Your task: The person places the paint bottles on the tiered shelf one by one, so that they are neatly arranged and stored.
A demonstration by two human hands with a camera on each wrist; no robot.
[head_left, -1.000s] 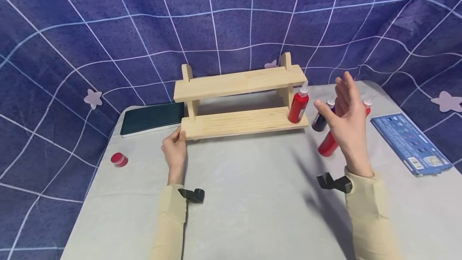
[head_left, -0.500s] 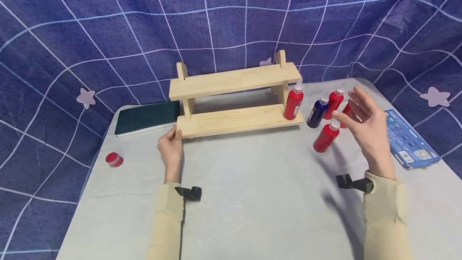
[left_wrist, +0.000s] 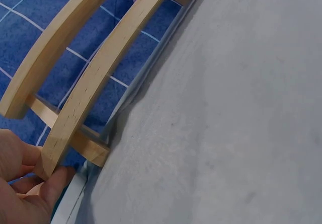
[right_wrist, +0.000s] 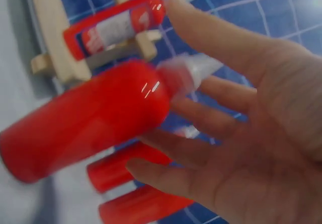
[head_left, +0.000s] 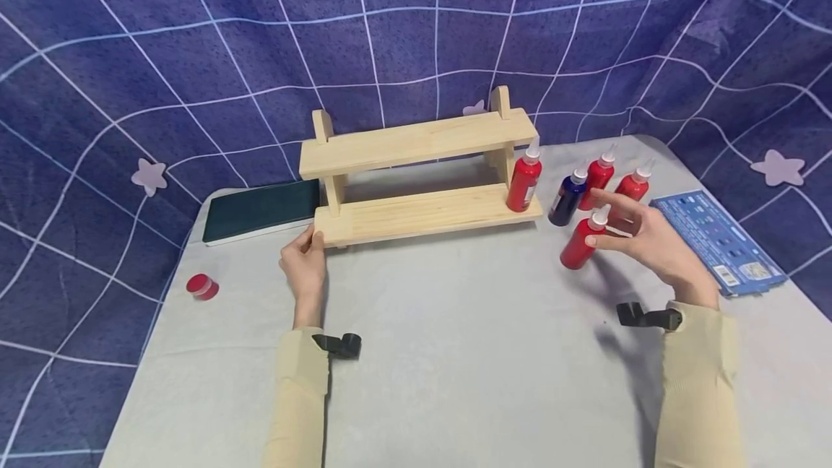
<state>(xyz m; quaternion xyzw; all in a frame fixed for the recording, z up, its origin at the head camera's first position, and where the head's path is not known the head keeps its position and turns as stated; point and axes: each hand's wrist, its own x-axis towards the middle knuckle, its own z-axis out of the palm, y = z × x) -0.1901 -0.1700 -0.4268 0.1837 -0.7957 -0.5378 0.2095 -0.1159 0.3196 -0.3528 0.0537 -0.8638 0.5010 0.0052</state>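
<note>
My left hand (head_left: pixel 304 266) pinches the left end of the lower board of a two-tier wooden shelf (head_left: pixel 416 217); the left wrist view shows thumb and fingers on the board end (left_wrist: pixel 50 158). My right hand (head_left: pixel 659 244) is around the top of the front red squeeze bottle (head_left: pixel 577 248), which stands upright on the table. In the right wrist view its fingers are spread behind the bottle (right_wrist: pixel 90 118) and the thumb stands apart from it. A similar red bottle (head_left: pixel 523 185) stands at the right end of the lower board.
A dark blue bottle (head_left: pixel 565 202) and two more red bottles (head_left: pixel 598 178) stand behind the front one. A blue printed box (head_left: pixel 718 240) lies at right. On the left lie a dark green notebook (head_left: pixel 260 211) and a small red-lidded jar (head_left: pixel 203 286). A blue curtain (head_left: pixel 390 42) hangs behind.
My right hand has first moved right, then come down and left to the neck of the front red bottle. My left hand keeps its pinch on the shelf. The head view has shifted slightly.
</note>
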